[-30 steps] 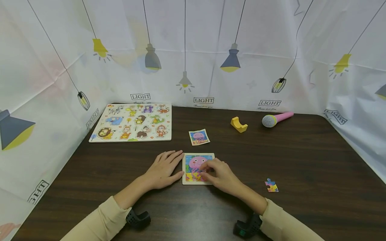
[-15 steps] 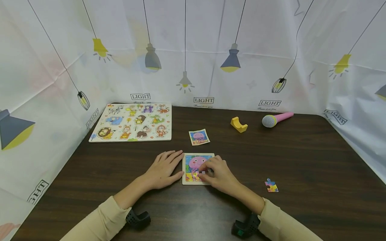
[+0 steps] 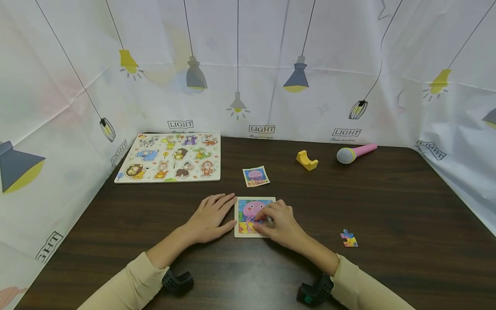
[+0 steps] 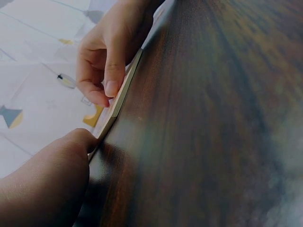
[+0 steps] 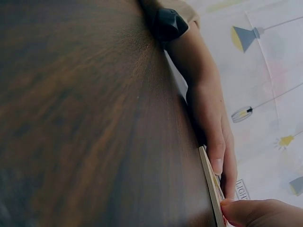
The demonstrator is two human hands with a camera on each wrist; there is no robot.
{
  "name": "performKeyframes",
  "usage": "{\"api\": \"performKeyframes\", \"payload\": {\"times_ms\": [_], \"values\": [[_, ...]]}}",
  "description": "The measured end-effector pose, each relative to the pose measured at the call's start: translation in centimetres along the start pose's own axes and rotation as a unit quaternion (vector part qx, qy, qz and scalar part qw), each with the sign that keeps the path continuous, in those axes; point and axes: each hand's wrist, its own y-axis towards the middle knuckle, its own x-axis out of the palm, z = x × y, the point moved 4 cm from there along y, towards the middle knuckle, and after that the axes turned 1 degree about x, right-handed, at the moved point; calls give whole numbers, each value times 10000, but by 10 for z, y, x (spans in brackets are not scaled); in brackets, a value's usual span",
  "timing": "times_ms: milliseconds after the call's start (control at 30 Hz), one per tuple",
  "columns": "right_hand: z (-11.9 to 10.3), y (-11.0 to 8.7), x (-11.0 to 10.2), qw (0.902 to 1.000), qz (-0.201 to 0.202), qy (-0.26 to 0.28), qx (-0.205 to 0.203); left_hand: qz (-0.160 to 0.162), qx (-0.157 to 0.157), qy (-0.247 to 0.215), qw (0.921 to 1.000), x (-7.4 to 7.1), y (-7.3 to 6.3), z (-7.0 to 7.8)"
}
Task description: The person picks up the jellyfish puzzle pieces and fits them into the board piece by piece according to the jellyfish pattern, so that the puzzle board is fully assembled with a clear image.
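Note:
A small wooden-framed jigsaw puzzle with a pink octopus picture lies flat in front of me. My left hand rests palm down beside it, fingers spread, with fingertips and thumb at the frame's left edge. Over the lower right part of the puzzle, my right hand pinches a puzzle piece between curled fingers and thumb; the fingers mostly cover it. In the left wrist view, the right thumb and fingers come down onto the puzzle. A loose puzzle piece, blue, yellow and pink, lies right of the right hand.
Behind the puzzle lies a small octopus picture card. A large animal puzzle board sits at the back left. Farther right are a yellow curved block and a pink toy microphone. A printed cloth hangs behind the table.
My right hand has shifted slightly left over the puzzle's lower part, its piece tilting into view and then lying lower. The left hand has stayed in place.

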Motion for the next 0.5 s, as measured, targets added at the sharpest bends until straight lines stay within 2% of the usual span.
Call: {"api": "performKeyframes", "payload": {"times_ms": [500], "values": [[-2,-3,-3,9998,71,102,-145,3,8,6,10000,0,-1,0]]}}
